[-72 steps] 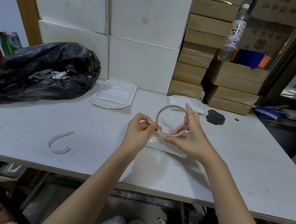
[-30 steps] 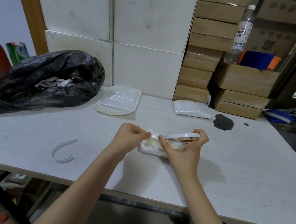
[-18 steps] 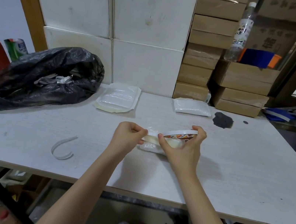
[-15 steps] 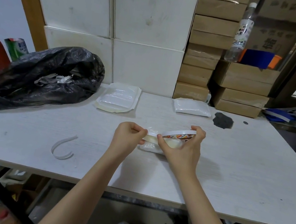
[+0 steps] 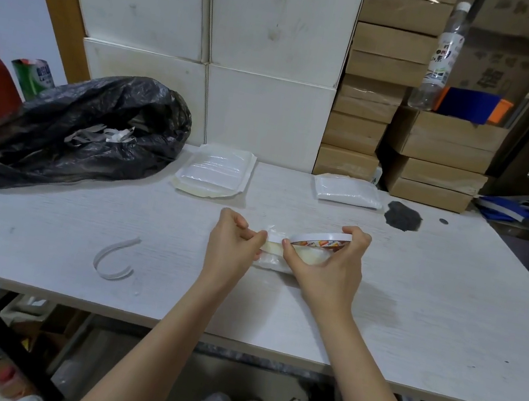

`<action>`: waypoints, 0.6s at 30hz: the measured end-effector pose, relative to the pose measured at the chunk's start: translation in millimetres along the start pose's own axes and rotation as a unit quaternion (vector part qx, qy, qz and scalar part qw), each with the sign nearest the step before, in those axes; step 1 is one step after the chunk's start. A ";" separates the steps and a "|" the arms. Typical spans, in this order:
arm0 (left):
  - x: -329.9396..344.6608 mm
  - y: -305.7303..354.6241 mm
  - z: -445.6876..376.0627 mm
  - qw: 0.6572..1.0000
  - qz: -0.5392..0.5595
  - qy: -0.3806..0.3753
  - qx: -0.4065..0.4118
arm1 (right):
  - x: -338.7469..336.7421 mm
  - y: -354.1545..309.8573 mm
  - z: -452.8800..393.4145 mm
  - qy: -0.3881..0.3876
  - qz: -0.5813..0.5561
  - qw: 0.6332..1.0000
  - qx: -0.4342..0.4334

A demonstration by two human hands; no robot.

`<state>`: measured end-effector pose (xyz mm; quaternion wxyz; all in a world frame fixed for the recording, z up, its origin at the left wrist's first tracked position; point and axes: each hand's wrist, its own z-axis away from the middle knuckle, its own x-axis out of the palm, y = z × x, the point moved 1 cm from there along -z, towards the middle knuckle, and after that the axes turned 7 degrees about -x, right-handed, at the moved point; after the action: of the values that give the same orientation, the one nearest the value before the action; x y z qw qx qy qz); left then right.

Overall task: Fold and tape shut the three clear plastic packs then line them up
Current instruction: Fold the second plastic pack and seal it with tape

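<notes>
On the white table I'm seeing my left hand pinching the tape end and my right hand gripping the tape roll over a clear pack; two more packs are lying near stacked boxes, a black bag sitting far left

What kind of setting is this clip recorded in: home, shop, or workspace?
Most likely a small packing or stockroom workspace. Stacked cardboard boxes stand against the wall behind a plain white worktable, and a black bag of paper scraps lies on it while both hands tape a clear plastic pack.
</notes>
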<state>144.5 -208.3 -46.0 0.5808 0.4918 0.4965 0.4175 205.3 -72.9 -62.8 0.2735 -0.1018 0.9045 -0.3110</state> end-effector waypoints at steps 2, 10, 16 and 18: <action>0.2 -2.8 1.5 0.998 -0.036 -0.008 0.043 | -0.2 -2.2 -0.8 -0.002 -0.001 1.000 0.003; 9.7 -12.5 7.6 0.975 -0.179 0.026 0.132 | -10.0 -16.7 -14.6 -0.001 0.017 1.000 -0.020; 11.3 -14.7 13.5 0.960 -0.217 0.074 0.159 | -26.9 -15.5 -16.1 0.041 0.140 0.986 -0.078; 14.9 -13.9 15.0 0.950 -0.237 0.104 0.175 | -30.3 -12.4 -10.3 0.055 0.167 0.983 -0.047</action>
<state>161.7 -198.5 -61.8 0.5131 0.4076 0.7217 0.2229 224.8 -66.7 -35.2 0.2663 0.0550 0.9361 -0.2230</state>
